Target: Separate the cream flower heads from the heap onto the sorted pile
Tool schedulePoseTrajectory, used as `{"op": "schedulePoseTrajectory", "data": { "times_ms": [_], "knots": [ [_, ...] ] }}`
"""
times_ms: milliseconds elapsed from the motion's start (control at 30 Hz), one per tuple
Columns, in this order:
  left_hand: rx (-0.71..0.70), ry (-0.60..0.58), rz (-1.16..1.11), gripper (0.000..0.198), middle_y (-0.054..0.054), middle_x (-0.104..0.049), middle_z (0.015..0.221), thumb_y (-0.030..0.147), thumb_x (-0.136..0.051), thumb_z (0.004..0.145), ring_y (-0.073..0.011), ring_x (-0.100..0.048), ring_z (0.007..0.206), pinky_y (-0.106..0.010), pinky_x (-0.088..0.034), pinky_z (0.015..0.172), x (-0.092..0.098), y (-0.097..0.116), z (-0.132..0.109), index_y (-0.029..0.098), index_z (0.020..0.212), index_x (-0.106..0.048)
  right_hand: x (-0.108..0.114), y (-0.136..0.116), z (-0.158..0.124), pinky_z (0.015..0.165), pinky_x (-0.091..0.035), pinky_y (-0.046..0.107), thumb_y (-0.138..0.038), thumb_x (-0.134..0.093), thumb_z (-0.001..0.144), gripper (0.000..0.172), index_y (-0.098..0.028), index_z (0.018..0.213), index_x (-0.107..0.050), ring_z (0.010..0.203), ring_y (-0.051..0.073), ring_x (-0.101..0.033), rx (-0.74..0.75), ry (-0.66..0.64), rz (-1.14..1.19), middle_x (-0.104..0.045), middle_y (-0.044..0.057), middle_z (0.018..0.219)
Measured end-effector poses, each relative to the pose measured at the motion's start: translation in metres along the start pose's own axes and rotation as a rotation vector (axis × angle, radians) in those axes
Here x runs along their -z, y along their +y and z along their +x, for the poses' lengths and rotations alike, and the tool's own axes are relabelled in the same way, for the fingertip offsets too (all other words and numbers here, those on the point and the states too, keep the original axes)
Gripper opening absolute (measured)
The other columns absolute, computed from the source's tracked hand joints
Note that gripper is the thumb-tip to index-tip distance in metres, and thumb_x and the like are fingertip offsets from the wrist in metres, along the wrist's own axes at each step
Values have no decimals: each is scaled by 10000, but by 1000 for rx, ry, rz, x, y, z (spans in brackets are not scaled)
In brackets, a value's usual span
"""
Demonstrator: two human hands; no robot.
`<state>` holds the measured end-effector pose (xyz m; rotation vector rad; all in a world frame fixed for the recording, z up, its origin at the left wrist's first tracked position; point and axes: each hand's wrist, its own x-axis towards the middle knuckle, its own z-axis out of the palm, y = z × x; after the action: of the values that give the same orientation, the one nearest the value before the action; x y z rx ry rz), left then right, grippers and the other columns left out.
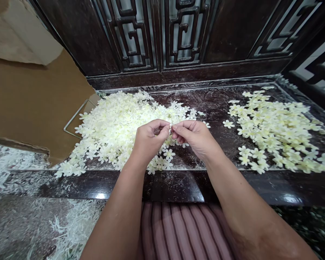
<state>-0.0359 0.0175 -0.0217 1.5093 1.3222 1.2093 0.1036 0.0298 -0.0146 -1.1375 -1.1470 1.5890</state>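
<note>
My left hand (155,135) and my right hand (193,135) meet fingertip to fingertip above the dark wooden bench. Both pinch at a tiny whitish piece between them, mostly covered by the fingers; its kind does not show clearly. Just behind and left of the hands spreads a large heap of white artificial flowers (119,119) with pale yellow centres. A smaller, yellower pile of flowers (273,126) lies to the right, and a single loose flower (228,124) rests at its left edge.
A brown cardboard sheet (29,101) leans at the left, with a bent metal wire handle (77,119) beside the heap. White shreds (70,231) litter the floor and bench. Behind rises a carved wooden backrest (159,36). The dark bench seat (178,186) has a front edge near my lap.
</note>
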Motion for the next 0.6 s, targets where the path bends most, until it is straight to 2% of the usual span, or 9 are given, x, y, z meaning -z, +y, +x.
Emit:
{"op": "schedulePoseTrajectory", "data": {
  "times_ms": [333, 600],
  "knots": [
    [-31, -5, 67, 125, -19, -668, 702, 225, -556, 761, -101, -567, 620, -206, -447, 549, 0, 0, -1, 174, 761, -670, -2, -3, -1, 448, -390, 209, -307, -800, 574, 237, -160, 530, -620, 442, 53, -460, -30, 7, 18, -601, -12, 512],
    [-6, 29, 88, 131, -4, -633, 638, 241, -549, 757, -93, -521, 554, -197, -404, 500, -1, -2, 0, 169, 753, -659, -2, -1, -1, 450, -381, 214, -172, -734, 579, 85, -154, 581, -651, 459, 63, -471, -25, 9, 22, -605, -15, 518]
  ]
}}
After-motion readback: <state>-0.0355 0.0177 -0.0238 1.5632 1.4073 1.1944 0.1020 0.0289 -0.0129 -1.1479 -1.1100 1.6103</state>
